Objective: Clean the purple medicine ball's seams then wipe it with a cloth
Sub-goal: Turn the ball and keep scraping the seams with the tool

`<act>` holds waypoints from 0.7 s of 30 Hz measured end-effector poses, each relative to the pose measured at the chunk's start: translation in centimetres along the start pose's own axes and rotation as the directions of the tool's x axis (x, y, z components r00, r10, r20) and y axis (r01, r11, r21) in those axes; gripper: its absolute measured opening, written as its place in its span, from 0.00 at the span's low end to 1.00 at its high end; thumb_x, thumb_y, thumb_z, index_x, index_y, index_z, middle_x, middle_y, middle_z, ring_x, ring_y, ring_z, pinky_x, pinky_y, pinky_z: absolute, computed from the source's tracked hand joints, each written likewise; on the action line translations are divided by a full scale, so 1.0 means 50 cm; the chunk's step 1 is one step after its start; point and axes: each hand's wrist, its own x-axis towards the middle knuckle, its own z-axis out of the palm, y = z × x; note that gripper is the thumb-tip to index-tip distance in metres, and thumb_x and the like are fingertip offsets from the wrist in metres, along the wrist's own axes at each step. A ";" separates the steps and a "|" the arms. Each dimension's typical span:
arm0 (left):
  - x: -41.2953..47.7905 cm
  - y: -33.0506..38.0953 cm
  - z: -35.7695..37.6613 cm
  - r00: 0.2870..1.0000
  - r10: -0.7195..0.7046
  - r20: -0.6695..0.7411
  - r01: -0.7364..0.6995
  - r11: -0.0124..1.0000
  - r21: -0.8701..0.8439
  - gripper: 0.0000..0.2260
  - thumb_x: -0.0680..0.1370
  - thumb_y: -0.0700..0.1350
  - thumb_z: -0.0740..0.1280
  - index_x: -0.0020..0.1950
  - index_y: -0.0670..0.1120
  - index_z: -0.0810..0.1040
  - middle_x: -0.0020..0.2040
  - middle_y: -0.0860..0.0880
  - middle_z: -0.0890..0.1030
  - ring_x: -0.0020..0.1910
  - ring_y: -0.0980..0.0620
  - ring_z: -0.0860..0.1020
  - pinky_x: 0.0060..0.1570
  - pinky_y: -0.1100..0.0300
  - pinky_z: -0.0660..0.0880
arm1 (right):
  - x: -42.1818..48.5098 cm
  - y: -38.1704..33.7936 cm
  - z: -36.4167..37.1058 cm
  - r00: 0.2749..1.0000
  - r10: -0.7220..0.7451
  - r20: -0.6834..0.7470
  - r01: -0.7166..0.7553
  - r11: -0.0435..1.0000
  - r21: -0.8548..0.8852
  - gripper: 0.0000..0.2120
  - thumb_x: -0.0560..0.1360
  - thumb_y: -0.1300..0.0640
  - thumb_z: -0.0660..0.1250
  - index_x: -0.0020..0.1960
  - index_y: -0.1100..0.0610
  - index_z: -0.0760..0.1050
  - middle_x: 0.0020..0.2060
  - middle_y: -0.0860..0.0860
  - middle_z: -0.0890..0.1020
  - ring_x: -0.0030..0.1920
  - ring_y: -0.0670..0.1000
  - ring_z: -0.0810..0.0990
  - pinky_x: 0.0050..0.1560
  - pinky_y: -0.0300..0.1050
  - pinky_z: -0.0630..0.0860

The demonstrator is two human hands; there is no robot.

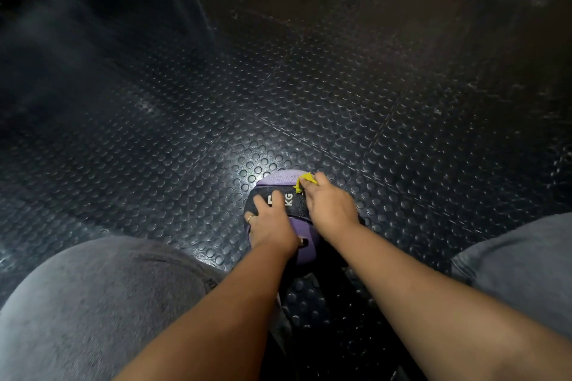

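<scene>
Head view looks down on a dark, round-studded rubber floor (309, 86), dim and blurred toward its edges. Between grey-clad knees sits the purple medicine ball (280, 178), largely hidden by both hands. Left hand (272, 226) rests flat and unclenched on it; right hand (331, 210) pinches a yellow cloth (305, 181) at the far seam.

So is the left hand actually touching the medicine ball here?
Touching. The head view shows the left hand pressed flat on the purple medicine ball, fingers spread across its black band, no gap visible.
</scene>
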 end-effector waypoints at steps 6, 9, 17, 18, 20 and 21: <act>0.009 -0.002 -0.002 0.999 -0.002 -0.040 0.000 0.999 -0.046 0.33 0.71 0.46 0.75 0.69 0.47 0.60 0.67 0.41 0.59 0.67 0.31 0.66 0.64 0.44 0.70 | -0.033 0.002 0.007 0.996 -0.093 -0.004 0.093 0.994 0.054 0.20 0.80 0.53 0.56 0.71 0.48 0.69 0.60 0.52 0.72 0.49 0.61 0.79 0.45 0.52 0.74; 0.020 -0.002 -0.012 0.999 -0.015 -0.047 0.011 0.996 -0.085 0.27 0.75 0.44 0.69 0.69 0.46 0.60 0.66 0.41 0.60 0.66 0.31 0.66 0.64 0.43 0.69 | -0.069 0.014 0.024 0.990 -0.143 -0.011 0.144 0.984 0.101 0.19 0.79 0.53 0.59 0.70 0.48 0.71 0.56 0.52 0.74 0.42 0.63 0.80 0.40 0.53 0.76; 0.038 -0.001 -0.027 0.998 -0.059 0.007 0.059 0.991 -0.116 0.39 0.69 0.49 0.80 0.71 0.50 0.60 0.69 0.42 0.59 0.68 0.32 0.66 0.65 0.43 0.71 | -0.099 0.056 0.031 0.999 -0.039 0.005 0.036 0.969 0.245 0.18 0.75 0.47 0.60 0.62 0.45 0.78 0.51 0.48 0.77 0.46 0.57 0.80 0.44 0.48 0.76; 0.042 -0.001 -0.032 0.998 -0.066 0.015 0.067 0.990 -0.122 0.41 0.67 0.49 0.81 0.72 0.51 0.59 0.71 0.41 0.59 0.69 0.33 0.66 0.66 0.43 0.70 | -0.098 0.067 0.034 1.000 0.018 0.008 -0.019 0.971 0.238 0.17 0.76 0.48 0.61 0.62 0.45 0.78 0.53 0.48 0.77 0.49 0.57 0.79 0.47 0.48 0.76; 0.048 -0.001 -0.040 0.996 -0.084 0.029 0.087 0.987 -0.137 0.42 0.67 0.49 0.82 0.72 0.51 0.59 0.70 0.42 0.59 0.68 0.35 0.66 0.66 0.45 0.70 | -0.095 0.096 0.038 0.982 0.184 0.028 -0.186 0.954 0.236 0.15 0.77 0.52 0.61 0.62 0.48 0.79 0.61 0.50 0.76 0.53 0.57 0.78 0.51 0.47 0.75; 0.050 -0.002 -0.043 0.996 -0.089 0.030 0.093 0.985 -0.148 0.41 0.67 0.47 0.82 0.71 0.50 0.60 0.69 0.42 0.60 0.67 0.37 0.67 0.64 0.47 0.71 | -0.092 0.111 0.038 0.960 0.278 0.032 -0.277 0.926 0.258 0.15 0.78 0.53 0.60 0.62 0.50 0.79 0.63 0.51 0.75 0.54 0.57 0.78 0.52 0.46 0.75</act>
